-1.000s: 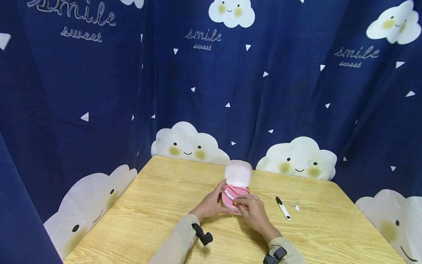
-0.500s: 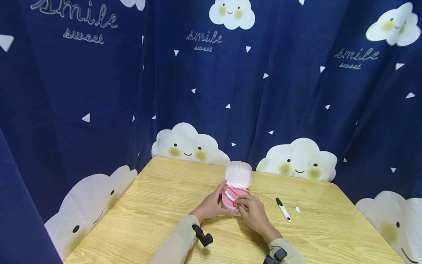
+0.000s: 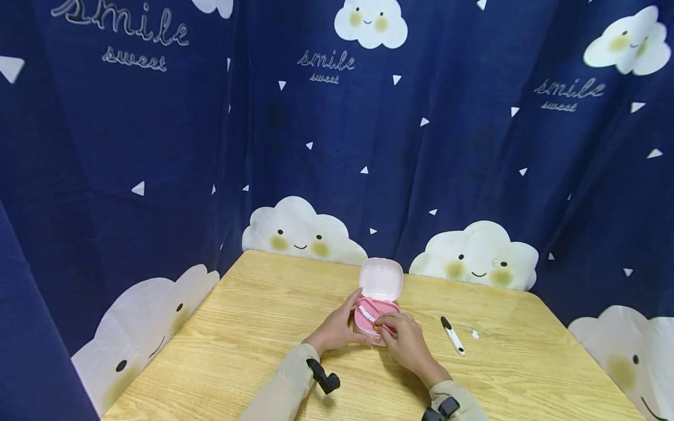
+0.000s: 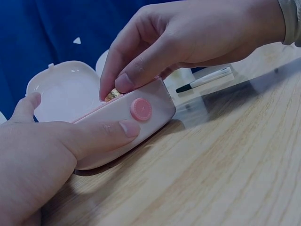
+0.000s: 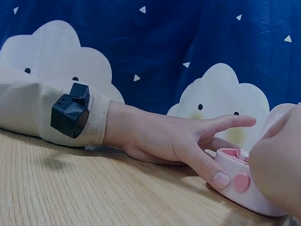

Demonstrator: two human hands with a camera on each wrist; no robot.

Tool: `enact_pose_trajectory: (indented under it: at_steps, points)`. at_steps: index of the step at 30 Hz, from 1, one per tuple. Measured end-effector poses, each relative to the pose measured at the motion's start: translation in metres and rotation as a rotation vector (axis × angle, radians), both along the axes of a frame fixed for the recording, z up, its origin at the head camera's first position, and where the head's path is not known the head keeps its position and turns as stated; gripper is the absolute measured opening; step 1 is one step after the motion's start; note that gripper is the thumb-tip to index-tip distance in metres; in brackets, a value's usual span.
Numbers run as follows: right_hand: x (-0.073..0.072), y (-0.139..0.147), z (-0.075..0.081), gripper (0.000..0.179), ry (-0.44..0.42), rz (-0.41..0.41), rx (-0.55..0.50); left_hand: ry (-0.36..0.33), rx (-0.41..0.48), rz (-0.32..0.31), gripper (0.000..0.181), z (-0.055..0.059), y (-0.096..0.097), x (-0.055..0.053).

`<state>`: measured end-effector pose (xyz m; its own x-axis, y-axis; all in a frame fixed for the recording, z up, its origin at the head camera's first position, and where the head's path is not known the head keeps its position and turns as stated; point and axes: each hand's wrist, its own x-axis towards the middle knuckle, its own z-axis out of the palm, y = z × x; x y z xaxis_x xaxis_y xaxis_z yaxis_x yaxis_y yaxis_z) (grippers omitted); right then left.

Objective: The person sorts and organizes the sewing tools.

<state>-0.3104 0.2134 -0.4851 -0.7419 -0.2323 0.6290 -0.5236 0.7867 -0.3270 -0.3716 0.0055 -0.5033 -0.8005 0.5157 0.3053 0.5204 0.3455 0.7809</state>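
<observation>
Left hand (image 3: 337,327): gripping a pink-and-white case (image 4: 162,106) at its left side, thumb on the front wall beside a round pink button (image 4: 141,109).

Right hand (image 3: 404,339): reaching into the case from the right, thumb and forefinger pinching a small gold-coloured item (image 4: 113,95), mostly hidden by the fingertips; its kind cannot be made out. The right-wrist view cuts this hand off at the edge.

Case: between both hands, on the table (image 3: 295,292); hinged lid (image 3: 381,279) raised at the back. Inside, a slender white object (image 3: 366,314) lies slantwise, partly covered by the right hand.

Right of the hands: one slim black-and-white implement (image 3: 453,336); near it, one small white piece (image 3: 475,334), indistinct.

Behind: navy cloud-print curtain (image 3: 316,117).
</observation>
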Motion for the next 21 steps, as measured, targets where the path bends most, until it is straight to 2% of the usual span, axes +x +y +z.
enact_pose_trajectory:
  at_steps: [21]
  points:
    - [0.0001,0.0009,-0.0011,0.017,-0.006,0.009,-0.005,-0.014,-0.006,0.004,0.122,0.0011,0.0001,0.0008]
